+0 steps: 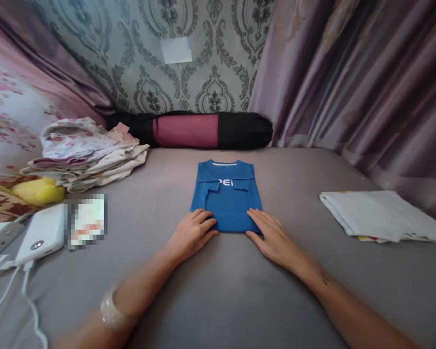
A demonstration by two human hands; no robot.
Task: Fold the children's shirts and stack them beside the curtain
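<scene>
Blue shirt (227,203), white-lettered, lies folded beneath left hand (194,230) and right hand (273,235); grip closure I cannot tell.

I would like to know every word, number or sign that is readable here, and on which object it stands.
"E", white, on the blue shirt; neighbouring letters are partly covered.
Dark-red characters on the beige item at left: too unclear to read.
Pixelated item: unreadable.
White power bank: round mark too small to read.
</scene>
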